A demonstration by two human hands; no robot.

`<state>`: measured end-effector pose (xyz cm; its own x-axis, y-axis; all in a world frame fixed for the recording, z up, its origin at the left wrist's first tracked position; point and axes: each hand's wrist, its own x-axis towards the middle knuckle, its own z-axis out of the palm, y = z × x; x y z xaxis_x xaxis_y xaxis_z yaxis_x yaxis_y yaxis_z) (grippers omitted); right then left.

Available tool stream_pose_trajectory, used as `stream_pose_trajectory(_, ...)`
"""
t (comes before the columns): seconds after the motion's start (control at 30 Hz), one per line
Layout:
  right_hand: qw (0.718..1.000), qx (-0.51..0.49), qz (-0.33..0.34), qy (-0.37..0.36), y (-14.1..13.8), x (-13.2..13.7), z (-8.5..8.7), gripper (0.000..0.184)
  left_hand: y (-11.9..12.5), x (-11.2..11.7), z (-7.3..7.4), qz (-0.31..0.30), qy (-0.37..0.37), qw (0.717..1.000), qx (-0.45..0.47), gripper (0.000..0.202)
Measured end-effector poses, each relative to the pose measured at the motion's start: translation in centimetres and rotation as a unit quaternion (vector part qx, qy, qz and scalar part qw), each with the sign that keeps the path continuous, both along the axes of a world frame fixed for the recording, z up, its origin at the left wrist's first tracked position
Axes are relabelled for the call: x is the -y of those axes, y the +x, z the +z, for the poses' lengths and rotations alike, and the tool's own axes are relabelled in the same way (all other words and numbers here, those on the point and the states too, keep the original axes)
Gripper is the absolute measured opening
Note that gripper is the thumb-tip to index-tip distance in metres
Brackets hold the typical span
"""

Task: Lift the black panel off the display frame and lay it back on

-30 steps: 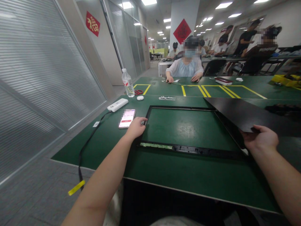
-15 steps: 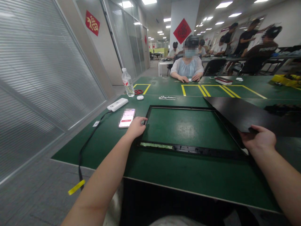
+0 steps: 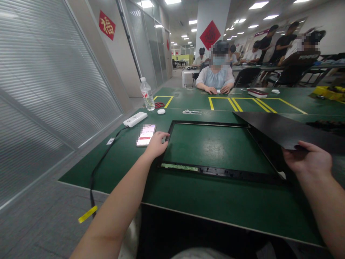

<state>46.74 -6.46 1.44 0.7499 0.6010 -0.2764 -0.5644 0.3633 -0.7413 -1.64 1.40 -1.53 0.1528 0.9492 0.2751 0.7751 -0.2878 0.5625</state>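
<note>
A black rectangular frame point(image 3: 212, 170) lies flat on the green table point(image 3: 205, 198), and the table top shows through its opening. My left hand point(image 3: 155, 144) rests on the frame's left edge, fingers curled over it. My right hand point(image 3: 309, 161) grips the near edge of a thin black panel point(image 3: 280, 127). The panel is held tilted over the frame's right side, with my thumb on top of it.
A phone point(image 3: 146, 135) lies just left of my left hand. Behind it are a white power bank point(image 3: 135, 119) with a black cable, a water bottle point(image 3: 147, 94), red scissors point(image 3: 159, 105) and a small white object point(image 3: 161, 111). A seated person point(image 3: 217, 73) works at the table's far side.
My right hand has shifted a little to the right along the panel's near edge. My left hand has stayed on the frame.
</note>
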Motion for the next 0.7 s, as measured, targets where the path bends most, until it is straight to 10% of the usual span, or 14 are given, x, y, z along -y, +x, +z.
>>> stream_pose_trajectory(0.43,0.994,0.062,0.075,0.048,-2.2,1.2,1.3,0.032,0.9,0.6,1.1,0.029,-0.051,0.980,0.190,0.032)
stream_pose_trajectory(0.7,0.989,0.108,0.097,0.000,-3.0,2.4,2.2,0.031,1.7,0.8,2.2,0.073,-0.165,0.856,0.484,0.023)
